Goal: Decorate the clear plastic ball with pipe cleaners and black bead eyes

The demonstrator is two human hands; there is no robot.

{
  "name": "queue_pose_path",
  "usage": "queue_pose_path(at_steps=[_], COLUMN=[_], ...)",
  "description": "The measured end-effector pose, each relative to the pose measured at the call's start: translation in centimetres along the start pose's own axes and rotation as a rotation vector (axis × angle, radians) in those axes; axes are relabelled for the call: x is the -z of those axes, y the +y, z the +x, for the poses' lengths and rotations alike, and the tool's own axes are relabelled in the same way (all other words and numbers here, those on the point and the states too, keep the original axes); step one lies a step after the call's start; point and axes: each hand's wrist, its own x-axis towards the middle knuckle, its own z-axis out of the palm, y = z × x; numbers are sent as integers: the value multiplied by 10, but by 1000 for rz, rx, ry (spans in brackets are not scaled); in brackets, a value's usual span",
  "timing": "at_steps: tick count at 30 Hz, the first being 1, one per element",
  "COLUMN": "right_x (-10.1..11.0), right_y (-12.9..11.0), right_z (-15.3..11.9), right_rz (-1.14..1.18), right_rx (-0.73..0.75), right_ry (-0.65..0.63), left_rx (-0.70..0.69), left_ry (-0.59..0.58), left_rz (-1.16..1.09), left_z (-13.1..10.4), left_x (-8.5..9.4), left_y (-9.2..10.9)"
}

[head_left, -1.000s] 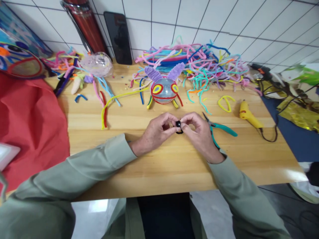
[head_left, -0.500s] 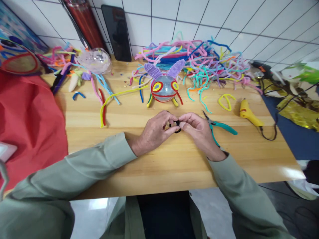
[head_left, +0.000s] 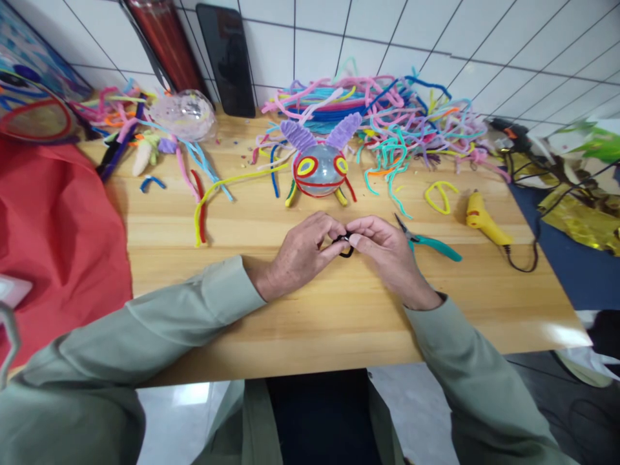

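My left hand (head_left: 303,254) and my right hand (head_left: 385,252) meet fingertip to fingertip over the wooden table (head_left: 310,329), both pinching a small coiled black pipe cleaner (head_left: 344,245). Most of the black piece is hidden by my fingers. Just beyond my hands stands a clear ball figure (head_left: 318,169) with purple pipe-cleaner ears, yellow-and-red ringed eyes and a red mouth line.
Teal-handled pliers (head_left: 429,242) lie right of my right hand. A yellow glue gun (head_left: 484,221) with its cord lies further right. A heap of coloured pipe cleaners (head_left: 387,123) fills the back. Red cloth (head_left: 53,232) covers the left edge; a phone (head_left: 225,58) leans on the wall.
My hands have closed in tighter around the black pipe cleaner, and less of it shows. The view has shifted slightly.
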Motion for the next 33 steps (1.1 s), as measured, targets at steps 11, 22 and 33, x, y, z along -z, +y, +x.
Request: queue_pose_path(at_steps=[11,22,33], right_x=[1,0,-3], right_y=[2,1,-6], right_z=[1,0,-1], right_rz=[-13,38,98], right_rx=[-20,-54,-112], right_ry=[7,27,29], left_rx=[274,480,525], left_ry=[-90,-156,-190], left_rz=[-327,-603,-638], left_z=[1,2,5], left_x=[-6,-7,-4], left_y=[-3,-2,-1])
